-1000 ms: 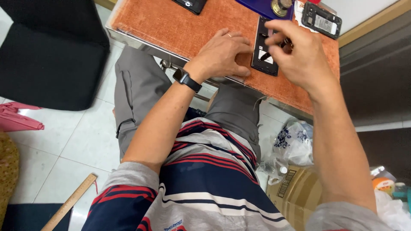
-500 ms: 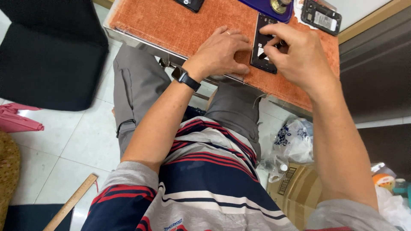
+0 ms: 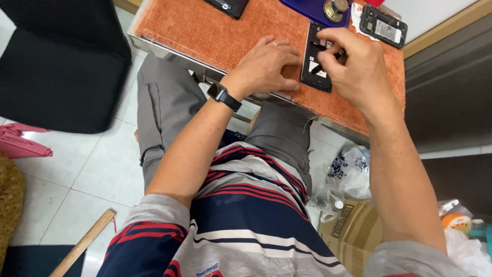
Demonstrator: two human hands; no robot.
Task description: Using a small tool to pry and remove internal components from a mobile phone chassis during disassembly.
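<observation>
An opened black phone lies back-side up on the orange mat. My left hand, with a black watch on its wrist, rests flat on the mat and touches the phone's left edge. My right hand hovers over the phone, thumb and fingers pinched around a thin dark tool whose tip meets the phone's inside. The hand hides most of the tool.
Another opened phone back lies at the mat's far right. A purple tray holds a round brass part. A black device sits at the top edge. Under the table: a dark chair, plastic bags, a cardboard box.
My right hand has slid down over the phone and closed tighter on the tool. My left hand stayed at the phone's left edge.
</observation>
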